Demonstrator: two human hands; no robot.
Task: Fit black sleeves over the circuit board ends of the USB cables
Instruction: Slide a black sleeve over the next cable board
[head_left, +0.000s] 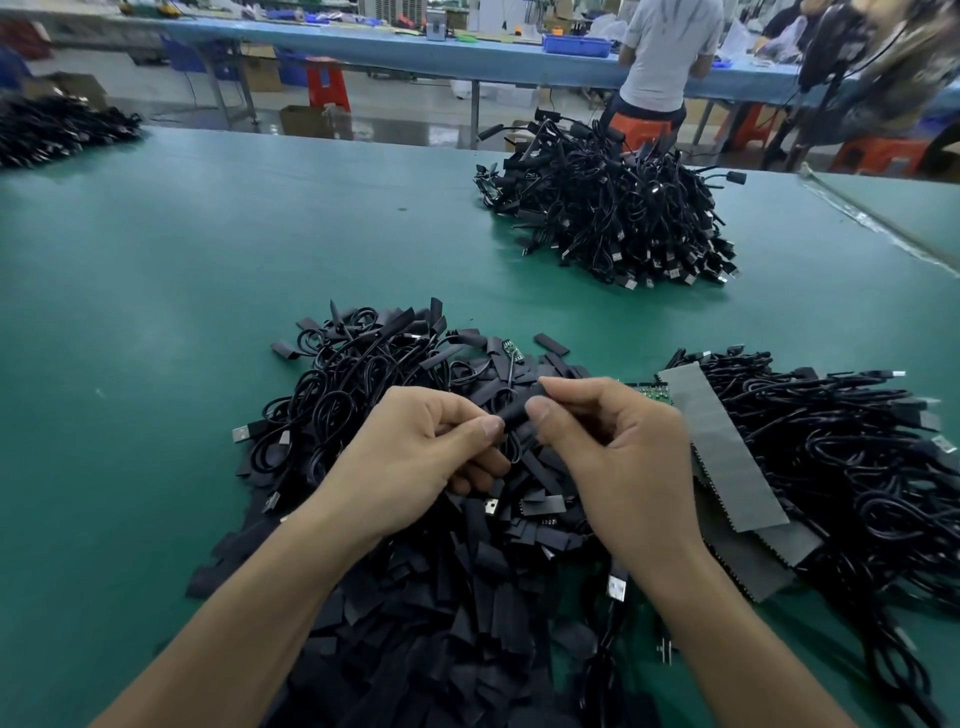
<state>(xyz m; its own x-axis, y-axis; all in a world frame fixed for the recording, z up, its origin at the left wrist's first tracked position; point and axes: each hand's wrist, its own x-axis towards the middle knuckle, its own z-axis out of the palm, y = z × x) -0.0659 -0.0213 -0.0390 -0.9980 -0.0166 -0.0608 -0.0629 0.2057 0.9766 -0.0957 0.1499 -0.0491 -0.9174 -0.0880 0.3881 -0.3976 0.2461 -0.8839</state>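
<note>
Between my two hands is a black sleeve (516, 411), held a little above a heap of loose black sleeves (457, 582). My right hand (608, 457) pinches the sleeve's right end with thumb and forefinger. My left hand (415, 457) pinches its left end, where a thin black cable (514, 447) loops down from my fingers. The circuit board end is hidden inside the sleeve or my fingers. One bare green circuit board (507, 349) sticks up behind the heap.
Cables with USB plugs (332, 384) lie tangled at the heap's far left. A larger cable pile (841, 467) with grey strips (722, 441) lies right. A pile of sleeved cables (618, 208) sits farther back on the green table (182, 291). A person stands at the far bench.
</note>
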